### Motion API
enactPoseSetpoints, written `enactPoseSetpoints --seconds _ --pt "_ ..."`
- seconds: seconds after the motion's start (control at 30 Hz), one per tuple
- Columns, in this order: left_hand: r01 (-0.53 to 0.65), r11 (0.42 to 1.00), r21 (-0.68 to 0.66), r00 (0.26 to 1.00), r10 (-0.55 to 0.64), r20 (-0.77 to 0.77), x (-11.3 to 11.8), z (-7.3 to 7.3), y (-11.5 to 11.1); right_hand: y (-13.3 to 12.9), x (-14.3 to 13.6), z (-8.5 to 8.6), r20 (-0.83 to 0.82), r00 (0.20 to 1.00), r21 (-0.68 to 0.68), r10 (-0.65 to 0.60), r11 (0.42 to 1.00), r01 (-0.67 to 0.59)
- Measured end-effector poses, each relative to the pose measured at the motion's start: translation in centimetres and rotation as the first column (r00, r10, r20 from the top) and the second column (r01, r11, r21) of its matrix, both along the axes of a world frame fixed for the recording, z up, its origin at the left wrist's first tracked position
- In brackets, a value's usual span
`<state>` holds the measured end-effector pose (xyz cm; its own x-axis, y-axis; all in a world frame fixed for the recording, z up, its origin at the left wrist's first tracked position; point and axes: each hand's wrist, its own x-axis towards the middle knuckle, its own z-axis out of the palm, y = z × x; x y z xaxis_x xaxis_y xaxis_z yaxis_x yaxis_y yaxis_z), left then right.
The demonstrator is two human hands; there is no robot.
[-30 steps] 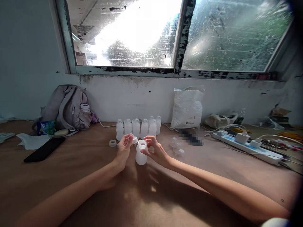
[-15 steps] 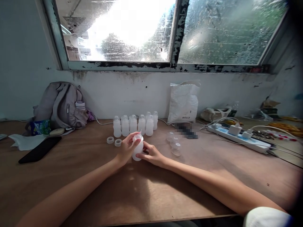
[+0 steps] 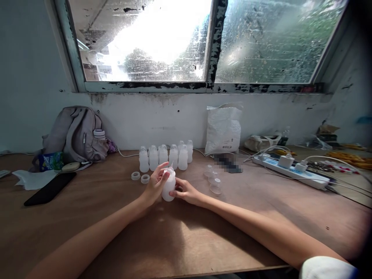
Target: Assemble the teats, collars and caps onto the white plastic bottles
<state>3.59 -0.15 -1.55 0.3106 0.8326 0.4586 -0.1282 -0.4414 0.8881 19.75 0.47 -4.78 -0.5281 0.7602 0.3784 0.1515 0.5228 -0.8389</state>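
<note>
A frosted white baby bottle (image 3: 168, 190) stands upright between my hands, with a clear teat (image 3: 171, 164) poking up from its collar. My left hand (image 3: 155, 183) is closed about the bottle's upper part, thumb against the collar and index finger raised behind the teat. Low on the other side, my right hand (image 3: 186, 191) grips the body between thumb and fingers; some fingertips are hidden. Just left of the bottle lie two white collar rings (image 3: 135, 176). Behind it stand several capped baby bottles (image 3: 143, 159). Several clear domed caps (image 3: 215, 186) rest to the right.
A grey backpack (image 3: 78, 135), a black phone-like slab (image 3: 50, 189) and white tissue (image 3: 33, 179) lie on the left. At the back stands a white plastic bag (image 3: 223, 131), with a blurred dark object (image 3: 228, 163) before it. A power strip (image 3: 292, 172) with cables runs along the right.
The view has tilted slightly, so the scene sits a little lower. My left fingers have shifted slightly around the collar; both hands keep hold of the baby bottle.
</note>
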Motion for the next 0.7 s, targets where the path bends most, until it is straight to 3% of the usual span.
enactPoseSetpoints --seconds 0.3,0.47,0.6,0.7 --pt "0.002 0.996 0.091 0.999 0.003 -0.054 -0.3 -0.6 0.1 -0.1 0.1 0.2 0.039 0.999 0.037 -0.007 0.999 0.006" --pt "0.051 0.989 0.136 0.991 -0.033 -0.129 -0.5 -1.9 -0.3 -1.1 0.3 0.6 0.123 0.988 0.177 -0.091 0.982 0.068" --pt "0.024 0.985 0.169 0.992 -0.002 -0.127 -0.3 -2.3 -0.2 -1.7 0.7 1.9 0.085 0.988 0.305 -0.129 0.947 0.097" --pt "0.088 0.982 0.166 0.983 -0.059 -0.175 -0.4 -2.4 0.1 -2.1 0.8 3.7 0.071 0.985 0.344 -0.16 0.931 0.127"
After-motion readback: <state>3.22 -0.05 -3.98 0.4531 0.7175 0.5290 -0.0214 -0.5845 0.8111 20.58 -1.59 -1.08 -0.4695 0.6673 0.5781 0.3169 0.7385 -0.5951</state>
